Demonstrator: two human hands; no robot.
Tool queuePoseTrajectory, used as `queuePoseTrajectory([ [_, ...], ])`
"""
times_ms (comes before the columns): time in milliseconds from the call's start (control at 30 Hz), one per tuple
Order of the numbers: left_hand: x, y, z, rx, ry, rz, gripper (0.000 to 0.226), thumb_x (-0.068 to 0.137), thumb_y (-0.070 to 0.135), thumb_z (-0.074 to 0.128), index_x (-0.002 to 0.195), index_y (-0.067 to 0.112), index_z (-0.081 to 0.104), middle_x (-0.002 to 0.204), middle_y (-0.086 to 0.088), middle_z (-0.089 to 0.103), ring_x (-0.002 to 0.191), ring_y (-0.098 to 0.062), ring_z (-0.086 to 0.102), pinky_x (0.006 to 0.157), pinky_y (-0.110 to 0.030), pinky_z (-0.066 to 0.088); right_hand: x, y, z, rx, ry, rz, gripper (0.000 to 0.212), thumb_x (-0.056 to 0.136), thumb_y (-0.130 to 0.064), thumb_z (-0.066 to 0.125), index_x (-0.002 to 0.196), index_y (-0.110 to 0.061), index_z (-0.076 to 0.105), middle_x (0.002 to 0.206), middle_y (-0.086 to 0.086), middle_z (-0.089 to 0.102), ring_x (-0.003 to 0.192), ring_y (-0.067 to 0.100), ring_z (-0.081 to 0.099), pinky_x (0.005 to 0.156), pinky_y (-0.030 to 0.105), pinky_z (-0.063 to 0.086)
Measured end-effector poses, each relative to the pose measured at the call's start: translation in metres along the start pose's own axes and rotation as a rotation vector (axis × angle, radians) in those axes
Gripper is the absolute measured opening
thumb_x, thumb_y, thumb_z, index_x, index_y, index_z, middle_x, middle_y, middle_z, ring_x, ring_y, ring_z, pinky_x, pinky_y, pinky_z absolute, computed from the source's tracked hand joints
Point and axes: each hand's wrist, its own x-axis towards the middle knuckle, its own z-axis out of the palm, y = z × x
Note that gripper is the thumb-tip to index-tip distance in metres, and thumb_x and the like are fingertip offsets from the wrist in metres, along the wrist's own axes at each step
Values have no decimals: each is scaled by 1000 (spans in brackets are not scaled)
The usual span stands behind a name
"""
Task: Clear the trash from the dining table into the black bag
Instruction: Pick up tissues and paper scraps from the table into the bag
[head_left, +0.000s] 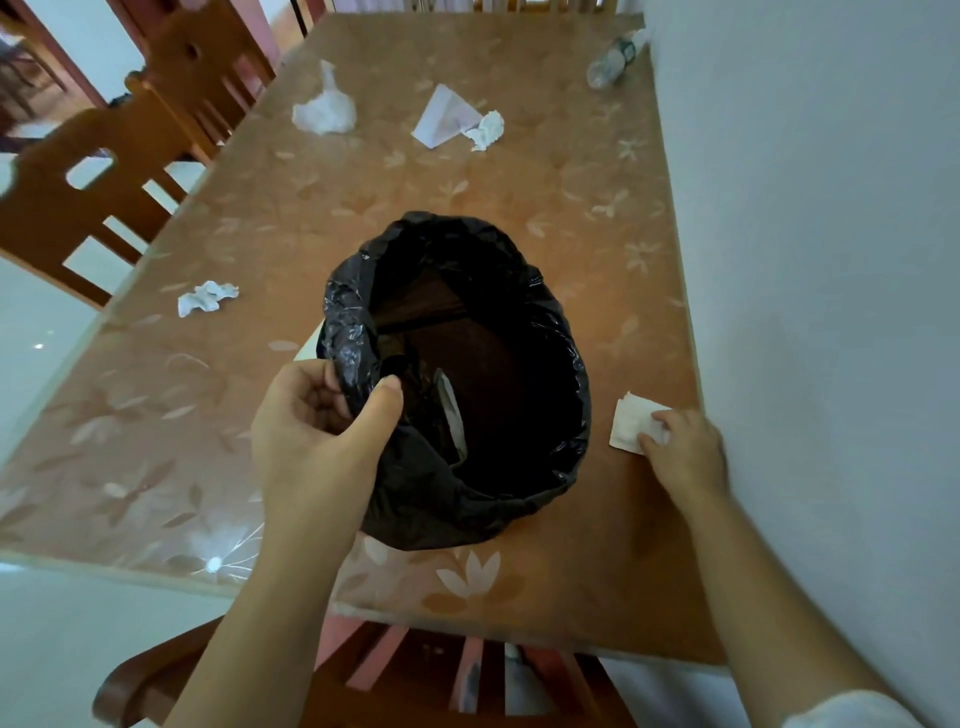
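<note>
My left hand (317, 415) pinched the crinkled black plastic bag's (467, 499) rim open; my right hand's (685, 457) fingertips pinched the flat white paper scrap (631, 426) beside it for dropping in.

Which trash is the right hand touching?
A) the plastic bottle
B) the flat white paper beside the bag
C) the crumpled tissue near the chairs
B: the right hand pinches the flat white paper lying to the right of the black bag, whose rim the left hand holds.
</note>
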Motion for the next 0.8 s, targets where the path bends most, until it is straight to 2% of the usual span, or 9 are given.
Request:
queuePoseTrajectory([
  [167, -3, 3, 0, -22, 7, -26, 22, 62, 40, 69, 64, 28, 50, 64, -1, 48, 62, -19, 44, 58, -37, 42, -13, -5, 9, 77, 40, 34, 24, 82, -14, 60, 105, -8, 61, 112, 16, 55, 102, 35, 46, 80, 37, 39],
  [300, -7, 1, -1, -36, 20, -37, 21, 61, 40, 68, 62, 30, 51, 57, 14, 46, 57, -10, 43, 54, -26, 42, -26, -6, 16, 104, 49, 26, 21, 85, -13, 57, 104, -7, 60, 107, 14, 58, 94, 30, 51, 68, 31, 39],
  [400, -10, 0, -2, -35, 31, -29, 21, 62, 37, 68, 64, 27, 49, 52, 17, 45, 53, -3, 40, 49, -17, 39, -36, -4, 16, 137, 36, 49, 18, 85, -13, 56, 102, -8, 61, 103, 13, 59, 86, 26, 53, 64, 28, 36],
  [467, -13, -1, -3, -53, 21, -34, 21, 61, 40, 68, 63, 29, 50, 54, 17, 45, 54, -5, 40, 50, -18, 39, -45, -3, 13, 189, 17, 69, 16, 84, -11, 57, 99, -8, 62, 101, 13, 59, 82, 23, 51, 63, 29, 37],
  [600, -18, -2, -12, -66, -17, -52, 18, 61, 42, 68, 63, 31, 52, 57, 14, 48, 58, -9, 45, 55, -24, 44, -68, -4, 5, 343, 9, 111, 14, 84, -10, 57, 97, -9, 61, 99, 12, 61, 84, 24, 54, 65, 34, 47],
  [733, -24, -4, -22, -59, -25, -55, 26, 64, 38, 68, 70, 19, 52, 68, -3, 50, 63, -17, 49, 59, -35, 46, -87, -15, -17, 435, 157, 102, 12, 83, -12, 60, 95, -15, 60, 89, 4, 61, 75, 17, 53, 47, 14, 33],
  [800, -27, -5, -26, -65, -28, -54, 32, 65, 37, 68, 74, 12, 51, 69, -7, 50, 63, -19, 49, 60, -37, 45, -91, -23, -32, 528, 202, 67, 13, 82, -10, 60, 93, -16, 60, 84, 2, 59, 69, 11, 51, 45, 7, 36],
])
